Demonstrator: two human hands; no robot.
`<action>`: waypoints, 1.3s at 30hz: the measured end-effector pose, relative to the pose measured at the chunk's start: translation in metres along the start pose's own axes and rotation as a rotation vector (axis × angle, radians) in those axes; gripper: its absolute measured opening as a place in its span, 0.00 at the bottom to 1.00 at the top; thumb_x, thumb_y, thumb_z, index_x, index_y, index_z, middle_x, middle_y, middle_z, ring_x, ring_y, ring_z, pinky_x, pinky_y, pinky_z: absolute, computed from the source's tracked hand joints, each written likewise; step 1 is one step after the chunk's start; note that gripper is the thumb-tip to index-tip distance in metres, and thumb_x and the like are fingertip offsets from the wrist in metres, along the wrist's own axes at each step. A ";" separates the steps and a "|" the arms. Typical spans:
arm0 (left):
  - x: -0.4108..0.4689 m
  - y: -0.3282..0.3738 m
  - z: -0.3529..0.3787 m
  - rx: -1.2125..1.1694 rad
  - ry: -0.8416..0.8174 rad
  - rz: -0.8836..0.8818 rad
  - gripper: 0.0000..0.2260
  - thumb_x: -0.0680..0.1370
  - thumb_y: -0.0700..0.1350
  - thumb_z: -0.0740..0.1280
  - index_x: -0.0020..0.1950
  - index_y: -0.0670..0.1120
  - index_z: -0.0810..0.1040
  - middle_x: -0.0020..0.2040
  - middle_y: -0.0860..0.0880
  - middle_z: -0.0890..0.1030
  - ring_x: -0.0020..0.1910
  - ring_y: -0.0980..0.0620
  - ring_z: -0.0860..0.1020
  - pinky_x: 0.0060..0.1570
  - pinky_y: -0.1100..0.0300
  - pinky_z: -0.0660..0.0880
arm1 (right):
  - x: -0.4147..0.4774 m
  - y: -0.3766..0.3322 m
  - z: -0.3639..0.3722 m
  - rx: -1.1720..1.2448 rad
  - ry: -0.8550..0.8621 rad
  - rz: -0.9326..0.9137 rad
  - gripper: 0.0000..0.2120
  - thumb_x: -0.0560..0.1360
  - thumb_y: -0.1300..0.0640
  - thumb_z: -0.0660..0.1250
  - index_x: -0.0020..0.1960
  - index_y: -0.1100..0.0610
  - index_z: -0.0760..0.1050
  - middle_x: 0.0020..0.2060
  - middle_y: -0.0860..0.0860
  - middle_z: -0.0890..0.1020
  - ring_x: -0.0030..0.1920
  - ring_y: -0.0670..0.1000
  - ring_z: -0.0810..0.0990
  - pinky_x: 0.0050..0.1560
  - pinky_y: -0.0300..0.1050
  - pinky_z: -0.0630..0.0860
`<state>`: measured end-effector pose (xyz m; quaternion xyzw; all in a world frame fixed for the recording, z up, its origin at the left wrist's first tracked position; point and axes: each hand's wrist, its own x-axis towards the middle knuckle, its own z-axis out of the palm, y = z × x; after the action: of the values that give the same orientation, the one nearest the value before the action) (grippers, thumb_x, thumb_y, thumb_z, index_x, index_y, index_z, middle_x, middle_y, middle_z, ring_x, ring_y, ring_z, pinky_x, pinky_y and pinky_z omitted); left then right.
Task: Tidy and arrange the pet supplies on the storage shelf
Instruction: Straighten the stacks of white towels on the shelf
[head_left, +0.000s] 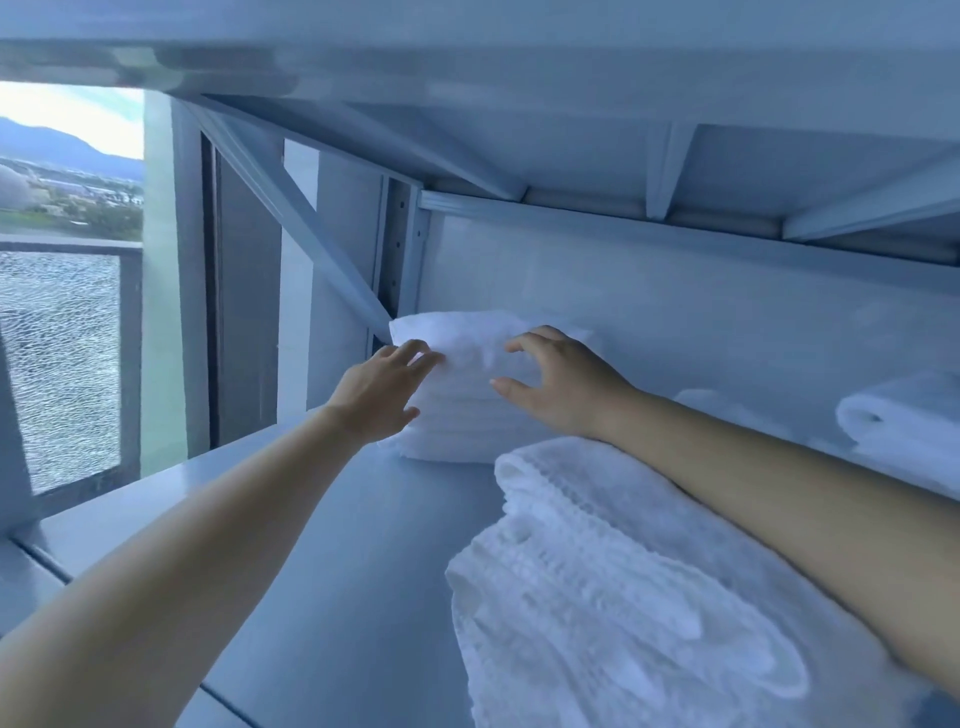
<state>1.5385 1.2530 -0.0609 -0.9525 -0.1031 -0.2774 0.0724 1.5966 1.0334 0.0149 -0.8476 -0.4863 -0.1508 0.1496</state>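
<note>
Folded stack (467, 405) sits at 11 o'clock on the shelf (322, 519), tucked into the back corner. Left hand (376, 392) is flat against its left side and right hand (561, 384) is spread loose across the front, neither gripping anything. I'd say squeeze evenly from both sides so the layers don't slump. The loose towel (597, 597) at 5 o'clock looks next.

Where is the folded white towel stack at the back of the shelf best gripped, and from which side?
Probably grip the folded towel stack by its left and right flanks, low down, coming from the front: its loose layers would slide, and the back wall blocks the rear.
</note>
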 end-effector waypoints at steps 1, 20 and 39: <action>0.000 0.001 0.002 -0.005 0.005 -0.002 0.29 0.73 0.45 0.70 0.70 0.53 0.61 0.68 0.54 0.63 0.59 0.49 0.70 0.32 0.57 0.69 | 0.000 0.000 0.000 -0.003 0.001 -0.002 0.25 0.75 0.43 0.62 0.68 0.54 0.66 0.67 0.48 0.67 0.66 0.48 0.67 0.63 0.43 0.66; -0.004 0.018 -0.004 -0.065 0.036 0.017 0.23 0.72 0.36 0.63 0.66 0.50 0.72 0.53 0.48 0.75 0.49 0.47 0.75 0.46 0.58 0.72 | -0.007 0.010 -0.003 -0.050 -0.028 0.013 0.28 0.76 0.42 0.61 0.71 0.54 0.62 0.71 0.48 0.63 0.70 0.49 0.63 0.67 0.47 0.64; -0.028 -0.027 -0.003 -0.115 0.035 0.015 0.29 0.72 0.49 0.71 0.71 0.54 0.64 0.68 0.53 0.66 0.62 0.50 0.71 0.47 0.53 0.76 | 0.030 -0.007 -0.005 -0.195 -0.154 -0.062 0.28 0.76 0.46 0.63 0.71 0.54 0.61 0.70 0.49 0.62 0.68 0.52 0.65 0.64 0.50 0.68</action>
<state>1.5071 1.2743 -0.0717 -0.9508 -0.0787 -0.2990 0.0212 1.6043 1.0577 0.0322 -0.8519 -0.5052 -0.1362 0.0238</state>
